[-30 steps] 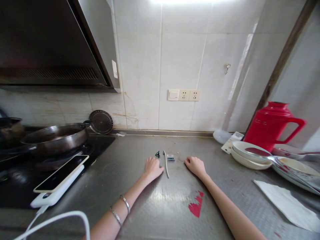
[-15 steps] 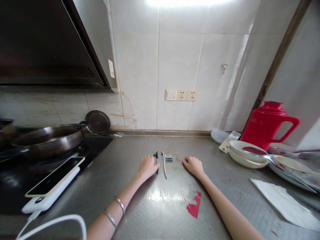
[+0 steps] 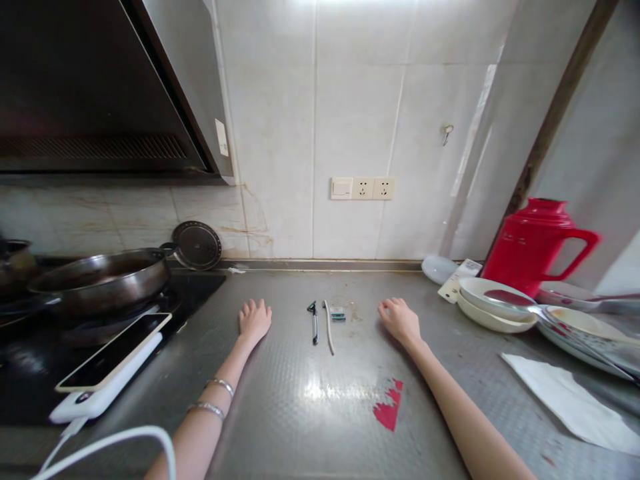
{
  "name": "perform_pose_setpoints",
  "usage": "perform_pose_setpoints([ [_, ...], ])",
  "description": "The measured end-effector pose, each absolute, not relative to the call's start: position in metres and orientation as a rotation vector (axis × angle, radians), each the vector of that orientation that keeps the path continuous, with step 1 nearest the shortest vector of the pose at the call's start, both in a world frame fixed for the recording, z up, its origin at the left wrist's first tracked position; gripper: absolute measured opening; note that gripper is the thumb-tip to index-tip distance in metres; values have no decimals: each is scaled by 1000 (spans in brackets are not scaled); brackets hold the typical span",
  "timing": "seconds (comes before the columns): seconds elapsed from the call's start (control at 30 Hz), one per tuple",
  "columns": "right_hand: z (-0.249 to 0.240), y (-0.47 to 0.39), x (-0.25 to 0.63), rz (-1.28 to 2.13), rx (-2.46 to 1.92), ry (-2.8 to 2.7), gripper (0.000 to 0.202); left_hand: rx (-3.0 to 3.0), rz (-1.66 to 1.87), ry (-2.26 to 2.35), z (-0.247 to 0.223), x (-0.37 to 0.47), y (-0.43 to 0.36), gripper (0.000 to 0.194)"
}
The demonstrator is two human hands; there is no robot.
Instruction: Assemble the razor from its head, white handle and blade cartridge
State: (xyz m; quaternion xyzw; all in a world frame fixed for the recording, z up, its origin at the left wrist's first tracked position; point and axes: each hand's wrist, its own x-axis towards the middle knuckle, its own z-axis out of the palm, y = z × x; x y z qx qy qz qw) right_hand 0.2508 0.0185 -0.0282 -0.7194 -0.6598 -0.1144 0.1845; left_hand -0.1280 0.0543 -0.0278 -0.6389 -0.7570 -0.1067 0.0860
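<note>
On the metal counter, my left hand rests palm down with its fingers a little apart, holding nothing. To its right lies a black and silver razor, head pointing away from me. Beside the razor is a thin white stick-like piece with a dark tip, and just right of that a small clear pack with dark green cartridges. My right hand lies on the counter further right, its fingers curled; whether anything is under them is hidden.
A pan sits on the stove at left, with a phone on a white power bank in front. At right are a red thermos, stacked bowls and a white paper. A torn red patch marks the front counter.
My left hand has moved left, away from the razor, and its fingers have spread. My right hand has shifted slightly to the right.
</note>
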Motion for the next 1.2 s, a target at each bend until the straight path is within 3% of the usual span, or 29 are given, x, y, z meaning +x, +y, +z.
perform_pose_setpoints([
  [0.27, -53, 29, 263, -160, -2084, -1952, 46, -1930, -297, -2296, -38, -131, 60, 52],
  [0.77, -48, 28, 260, -173, -2079, -1937, 42, -1922, -469, -2271, -32, -129, 59, 44],
  [1.0, -46, 27, 259, -161, -2083, -1927, 42, -2402, -728, -2002, -8, -75, 48, 22],
  [1.2, -44, 26, 259, -150, -2085, -1929, 40, -2418, -556, -2125, -12, -23, 37, 35],
])
